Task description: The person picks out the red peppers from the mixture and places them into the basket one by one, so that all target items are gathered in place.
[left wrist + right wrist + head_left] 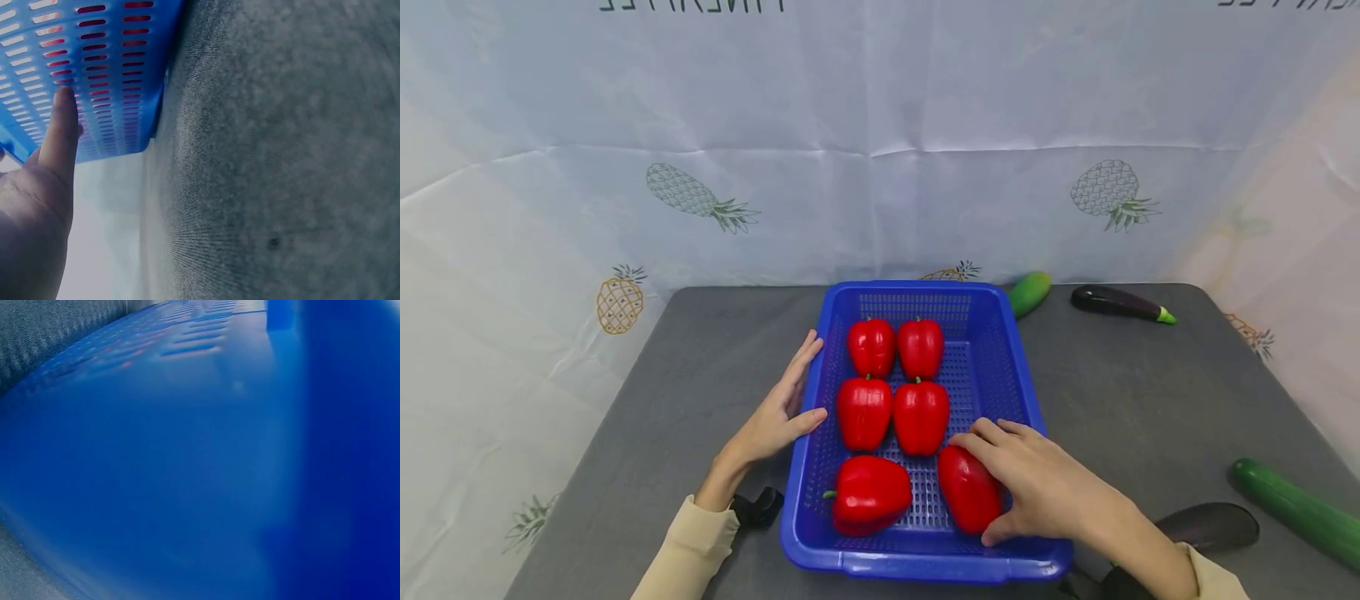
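Note:
A blue plastic basket [917,567] with slotted walls stands in the middle of the table and holds several red bell peppers. At its near right corner my right hand [1041,483] grips a red bell pepper [964,490], fingers over the far end and thumb at the near end. Left of that lies another red bell pepper [871,496] on its side, stem pointing left. Farther back, peppers stand in two pairs. My left hand [771,423] touches the basket's left side, fingers extended; the left wrist view has one straight finger [61,134] against the slotted wall.
Right of the basket lie a dark eggplant [1210,527] and a long green cucumber [1296,500]. Toward the back are another eggplant [1116,302] and a green vegetable [1030,292] beside the rim. A pineapple-print curtain [880,208] hangs behind the grey table [715,350].

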Demonstrator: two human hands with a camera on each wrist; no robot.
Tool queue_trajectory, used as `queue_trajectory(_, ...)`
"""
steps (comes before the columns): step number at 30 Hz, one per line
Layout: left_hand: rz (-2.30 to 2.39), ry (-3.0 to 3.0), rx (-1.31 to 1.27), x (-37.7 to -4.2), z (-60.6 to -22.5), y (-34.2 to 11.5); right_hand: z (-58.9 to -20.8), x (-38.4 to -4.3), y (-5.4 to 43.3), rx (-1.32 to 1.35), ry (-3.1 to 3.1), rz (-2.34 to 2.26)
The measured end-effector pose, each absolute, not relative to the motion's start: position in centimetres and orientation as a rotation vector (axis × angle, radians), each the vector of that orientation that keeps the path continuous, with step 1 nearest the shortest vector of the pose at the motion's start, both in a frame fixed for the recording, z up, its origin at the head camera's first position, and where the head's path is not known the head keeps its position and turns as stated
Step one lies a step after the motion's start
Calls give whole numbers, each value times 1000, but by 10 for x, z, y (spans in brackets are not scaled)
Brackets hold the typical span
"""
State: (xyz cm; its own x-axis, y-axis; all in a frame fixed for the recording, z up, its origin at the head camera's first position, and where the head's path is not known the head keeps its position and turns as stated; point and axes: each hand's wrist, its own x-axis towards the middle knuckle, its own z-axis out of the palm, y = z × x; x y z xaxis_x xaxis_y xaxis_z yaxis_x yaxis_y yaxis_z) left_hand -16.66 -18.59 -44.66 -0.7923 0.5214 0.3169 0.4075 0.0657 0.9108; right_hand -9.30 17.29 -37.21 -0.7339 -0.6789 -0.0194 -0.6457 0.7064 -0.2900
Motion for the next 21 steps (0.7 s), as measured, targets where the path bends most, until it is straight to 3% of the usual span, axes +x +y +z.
queue_trajectory(21,1794,2203,909,-166,-447,-189,-370,-92,174,-1077,2738,-426)
